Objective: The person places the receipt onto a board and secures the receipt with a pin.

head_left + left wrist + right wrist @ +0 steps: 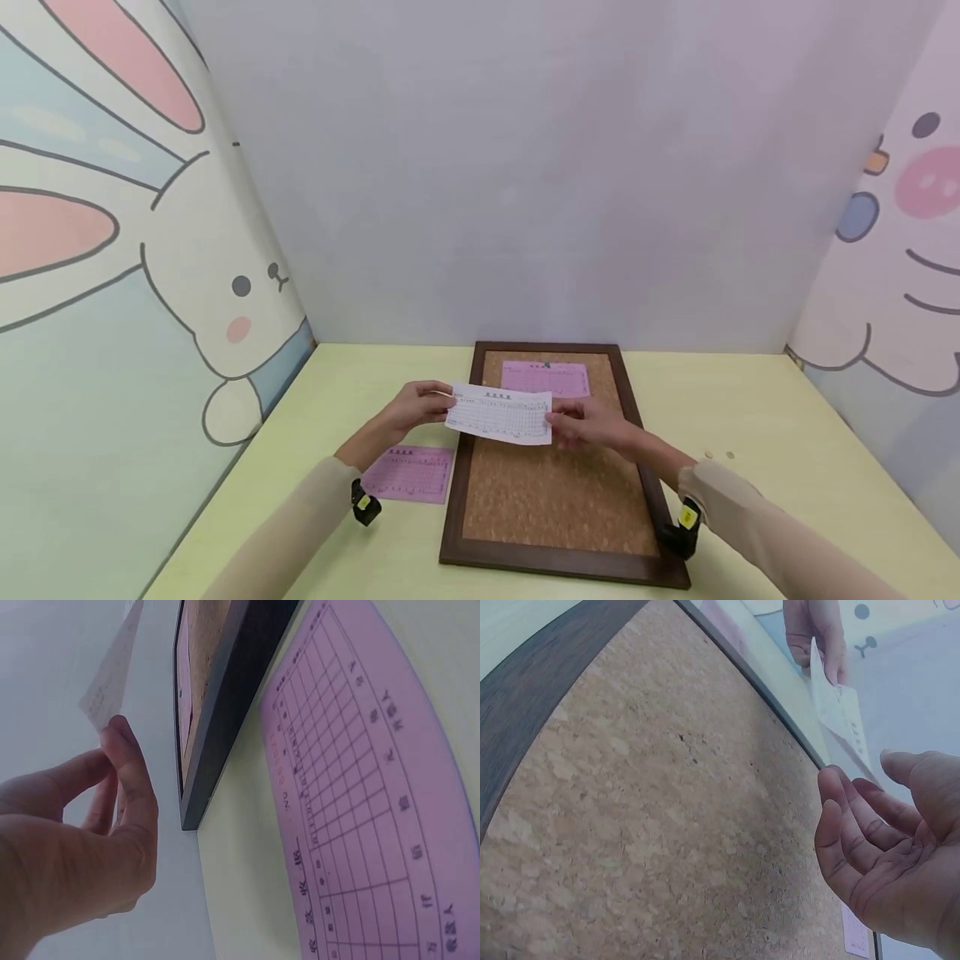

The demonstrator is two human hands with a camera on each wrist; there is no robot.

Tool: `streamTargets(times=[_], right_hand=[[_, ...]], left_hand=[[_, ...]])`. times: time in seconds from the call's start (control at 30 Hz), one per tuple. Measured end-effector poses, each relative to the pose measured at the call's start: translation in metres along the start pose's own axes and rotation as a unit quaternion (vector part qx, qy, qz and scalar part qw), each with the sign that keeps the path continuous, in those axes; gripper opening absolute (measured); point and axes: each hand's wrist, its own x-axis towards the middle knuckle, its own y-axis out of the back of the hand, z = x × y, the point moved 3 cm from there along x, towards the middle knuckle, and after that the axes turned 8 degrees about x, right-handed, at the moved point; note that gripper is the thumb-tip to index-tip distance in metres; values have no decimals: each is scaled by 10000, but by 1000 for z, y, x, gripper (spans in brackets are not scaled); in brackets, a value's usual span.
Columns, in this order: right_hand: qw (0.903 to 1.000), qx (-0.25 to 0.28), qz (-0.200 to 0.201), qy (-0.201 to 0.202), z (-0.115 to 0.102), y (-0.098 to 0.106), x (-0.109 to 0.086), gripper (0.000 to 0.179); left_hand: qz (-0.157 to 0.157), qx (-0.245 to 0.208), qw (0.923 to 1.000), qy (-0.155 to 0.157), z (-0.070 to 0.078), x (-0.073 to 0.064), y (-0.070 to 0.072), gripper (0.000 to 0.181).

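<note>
A white printed receipt form [498,414] is held up by both hands over the upper part of a cork board [555,500]. My left hand [415,410] pinches its left edge between thumb and fingers. At the right edge, my right hand [592,423] grips the same paper, its other fingers loosely curled in the right wrist view. Behind the white form, a pink receipt form [551,379] lies on the cork with a green pushpin [547,364] at its top edge. Another pink form [360,795] lies on the table below my left hand.
The board's dark wooden frame [558,564] reaches from near the wall toward the table's front. Two small objects [730,455] lie on the pale table [765,517] to its right. A plain wall [495,183] stands behind, with cartoon-printed walls at both sides.
</note>
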Motion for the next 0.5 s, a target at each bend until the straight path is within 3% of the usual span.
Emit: streamTargets(times=[0.5], right_hand=[[9998,-118,34,174,16,22,-4,23]], left_hand=[[-166,213,9996,65,3,4,-25,28]])
